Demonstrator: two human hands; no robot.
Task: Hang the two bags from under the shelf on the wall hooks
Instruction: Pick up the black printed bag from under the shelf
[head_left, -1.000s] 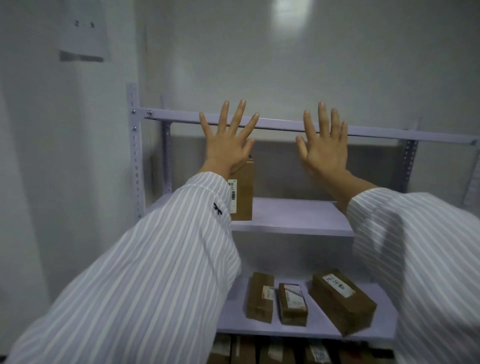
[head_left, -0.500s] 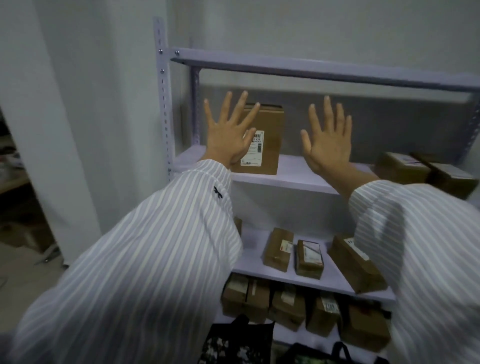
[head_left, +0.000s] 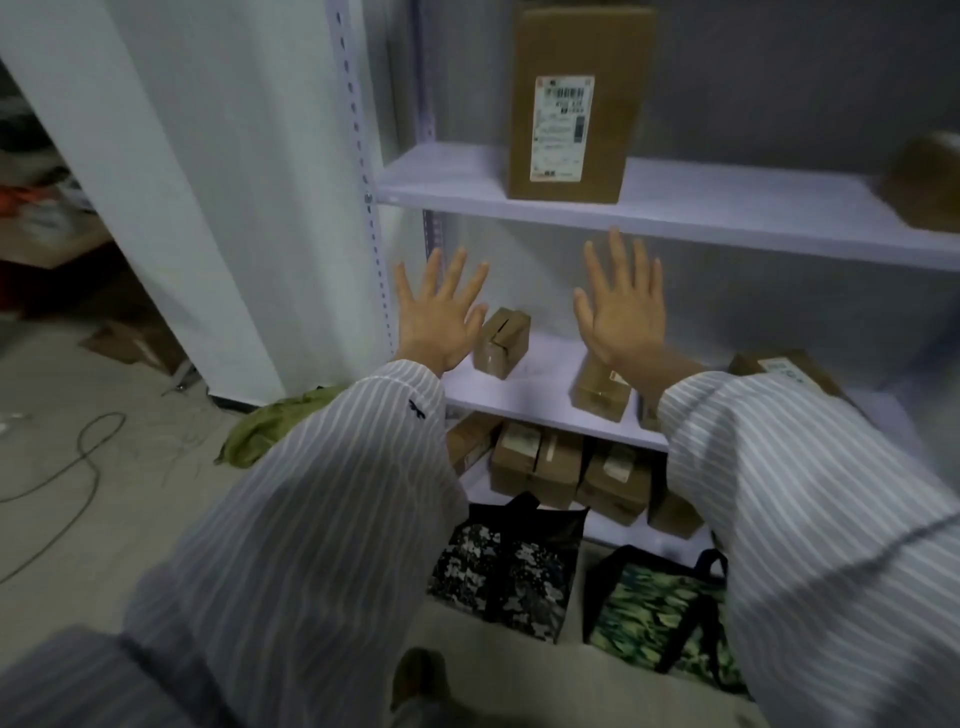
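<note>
— Looking at the hands first: what are they doing?

— Both are raised in front of the shelf unit, backs toward the camera, fingers spread wide. The left hand and the right hand grasp nothing and touch nothing; they are apart from each other, each coming out of a striped sleeve.

— And the two bags?

— On the floor at the foot of the shelf unit, side by side. The grey camouflage bag stands on the left, its dark top sagging open. The green camouflage bag is just beside it on the right, its dark handles partly behind the right sleeve. Both are well below the hands.

— What sits on the shelves?

— A tall cardboard box with a white label stands upright on the upper board. On the board behind the hands, a small taped box stands tilted between the two hands, with more boxes to its right. A row of boxes fills the lowest level, right behind the bags.

— Anything else nearby?

— A crumpled green cloth on the floor left of the shelf unit, and a dark cable looping across the floor farther left.
</note>
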